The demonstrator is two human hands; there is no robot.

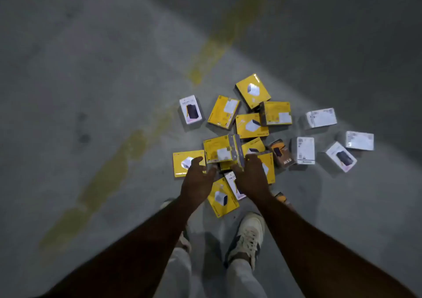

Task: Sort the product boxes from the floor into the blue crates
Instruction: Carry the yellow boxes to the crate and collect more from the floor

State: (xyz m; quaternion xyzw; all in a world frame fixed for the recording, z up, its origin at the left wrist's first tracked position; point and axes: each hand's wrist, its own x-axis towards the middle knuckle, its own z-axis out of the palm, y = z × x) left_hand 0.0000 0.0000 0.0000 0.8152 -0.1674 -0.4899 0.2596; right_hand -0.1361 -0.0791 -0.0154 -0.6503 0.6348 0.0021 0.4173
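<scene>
Single head-worn wide-angle view, looking steeply down from standing height, concrete floor (102, 92) filling the frame, scattered product boxes (252, 91) centre-right, own sneaker (249, 231) near the bottom edge

Both forearms cut off by near edge. Right hand (251, 174) covers part of a yellow box (269, 167); a white box (233, 183) lies partly hidden between the hands. Left shoe (182, 240) mostly behind left forearm. Box print too small to read.
</scene>
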